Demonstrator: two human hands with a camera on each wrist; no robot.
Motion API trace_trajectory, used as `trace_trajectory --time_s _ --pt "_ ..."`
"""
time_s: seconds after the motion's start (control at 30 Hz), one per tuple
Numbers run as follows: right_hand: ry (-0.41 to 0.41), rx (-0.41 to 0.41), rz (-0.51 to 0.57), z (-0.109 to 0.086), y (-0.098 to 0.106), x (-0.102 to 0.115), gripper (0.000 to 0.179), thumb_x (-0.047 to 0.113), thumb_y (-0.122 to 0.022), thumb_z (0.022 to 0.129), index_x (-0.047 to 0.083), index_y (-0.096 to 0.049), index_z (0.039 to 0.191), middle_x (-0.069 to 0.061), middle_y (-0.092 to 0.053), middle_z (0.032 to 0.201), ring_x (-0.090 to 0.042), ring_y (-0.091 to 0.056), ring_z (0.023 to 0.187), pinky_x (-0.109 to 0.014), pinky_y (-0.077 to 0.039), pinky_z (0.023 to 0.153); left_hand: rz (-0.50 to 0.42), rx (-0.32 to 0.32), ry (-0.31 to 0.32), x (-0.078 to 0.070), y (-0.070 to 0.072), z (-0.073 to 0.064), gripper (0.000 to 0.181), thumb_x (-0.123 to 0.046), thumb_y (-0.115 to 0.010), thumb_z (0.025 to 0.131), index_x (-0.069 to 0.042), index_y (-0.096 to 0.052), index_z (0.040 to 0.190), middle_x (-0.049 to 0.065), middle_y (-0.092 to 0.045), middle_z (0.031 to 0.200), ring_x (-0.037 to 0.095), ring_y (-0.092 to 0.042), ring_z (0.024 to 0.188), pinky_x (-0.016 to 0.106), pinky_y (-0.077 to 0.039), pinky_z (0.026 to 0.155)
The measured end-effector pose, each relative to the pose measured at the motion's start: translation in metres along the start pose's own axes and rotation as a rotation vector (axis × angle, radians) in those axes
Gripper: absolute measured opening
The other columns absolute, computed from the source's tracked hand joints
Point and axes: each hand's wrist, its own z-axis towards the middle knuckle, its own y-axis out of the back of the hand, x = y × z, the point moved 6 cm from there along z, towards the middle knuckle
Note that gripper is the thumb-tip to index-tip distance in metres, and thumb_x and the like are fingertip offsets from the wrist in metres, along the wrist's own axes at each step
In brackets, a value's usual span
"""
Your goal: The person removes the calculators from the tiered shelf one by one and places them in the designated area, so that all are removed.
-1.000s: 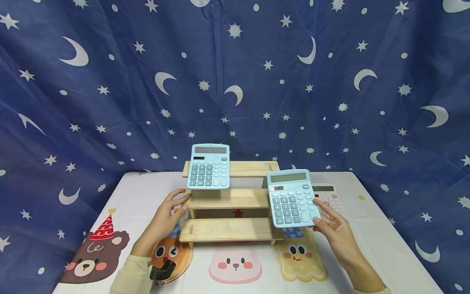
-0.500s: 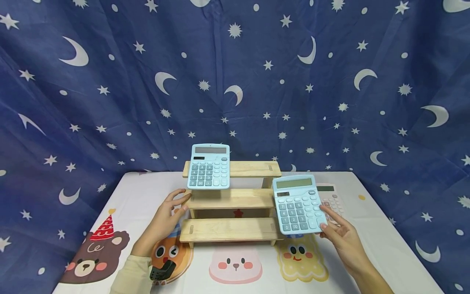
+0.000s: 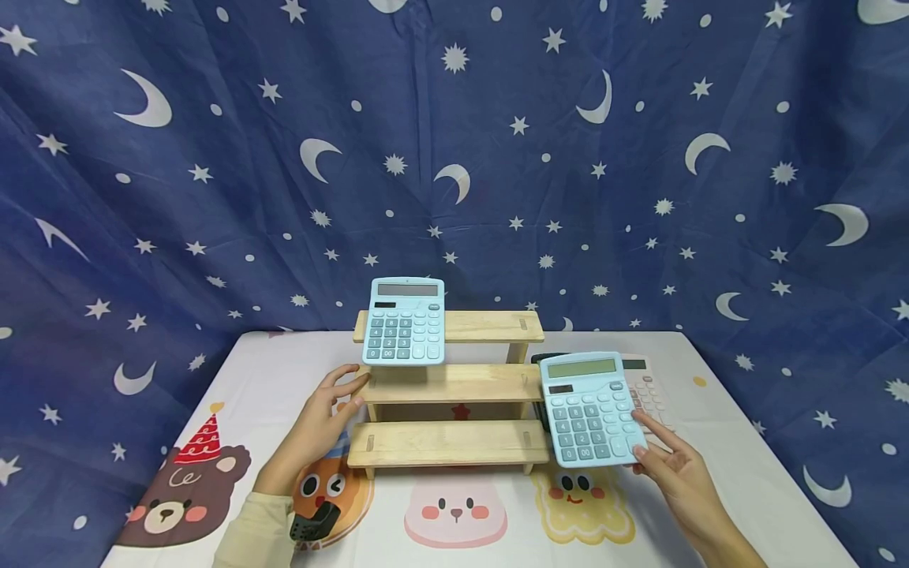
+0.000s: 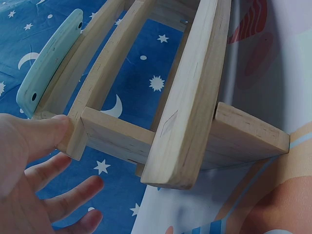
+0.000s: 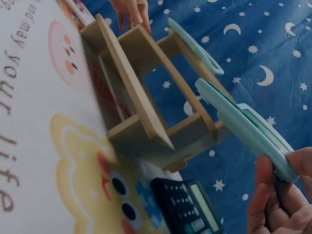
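My right hand (image 3: 671,469) pinches a light blue calculator (image 3: 585,418) by its lower right edge, thumb in front and fingers behind. The calculator is tilted, its keys and display toward the head camera. Beside the three-tier wooden shelf (image 3: 454,443), my left hand (image 3: 323,418) touches the left end of the middle tier, fingers spread and holding nothing; the left wrist view shows its fingertips at the plank's end (image 4: 78,141). A second light blue calculator (image 3: 405,322) leans upright on the left of the top tier.
A black calculator (image 5: 187,207) lies on the table right of the shelf, mostly hidden in the head view by the held one. Behind it shows a pale pink-white calculator (image 3: 648,394). The white cloth (image 3: 717,442) has cartoon prints. A blue star-patterned curtain (image 3: 454,229) hangs behind.
My right hand has moved the held calculator to the right and down, away from the shelf, so part of the black calculator now shows. The left hand and the calculator on the shelf stay put.
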Motion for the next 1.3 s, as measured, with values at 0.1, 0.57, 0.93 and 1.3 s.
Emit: trace_trajectory --time_s 0.1,0.57,0.93,1.3 --pt "-0.018 -0.005 -0.001 -0.003 0.005 -0.006 0.050 -0.004 -0.051 0.102 0.036 -0.058 0.132 0.008 -0.077 0.110 -0.001 -0.070 0.086 -0.019 -0.057 0.074 -0.006 0.000 -0.002 0.000 0.000 0.000 0.039 -0.008 -0.060 0.100 0.005 -0.058 0.138 0.026 -0.042 0.153 0.054 -0.042 0.139 0.066 -0.048 0.098" --pt "-0.129 -0.103 -0.090 -0.016 0.025 -0.037 0.046 0.002 -0.056 0.101 0.041 -0.059 0.126 0.012 -0.077 0.105 0.000 -0.069 0.085 -0.021 -0.056 0.072 -0.008 0.010 0.014 0.000 -0.001 0.000 0.040 -0.009 -0.059 0.101 0.003 -0.058 0.139 0.025 -0.041 0.155 0.052 -0.040 0.141 0.064 -0.048 0.100" --pt "-0.262 -0.131 -0.166 -0.023 0.029 -0.060 0.041 0.008 -0.061 0.100 0.041 -0.058 0.124 0.020 -0.074 0.107 0.001 -0.069 0.090 -0.022 -0.057 0.071 -0.005 0.013 0.025 0.001 -0.001 0.000 0.040 -0.010 -0.059 0.101 0.003 -0.057 0.140 0.023 -0.041 0.155 0.051 -0.039 0.142 0.065 -0.046 0.102" --pt "-0.435 -0.167 -0.242 -0.030 0.031 -0.074 0.066 0.008 -0.065 0.096 0.000 -0.036 0.155 0.011 -0.076 0.106 -0.005 -0.069 0.081 -0.023 -0.059 0.072 -0.019 0.018 0.032 0.001 -0.001 0.000 0.041 -0.011 -0.059 0.102 0.003 -0.057 0.140 0.023 -0.040 0.156 0.052 -0.038 0.143 0.067 -0.046 0.102"
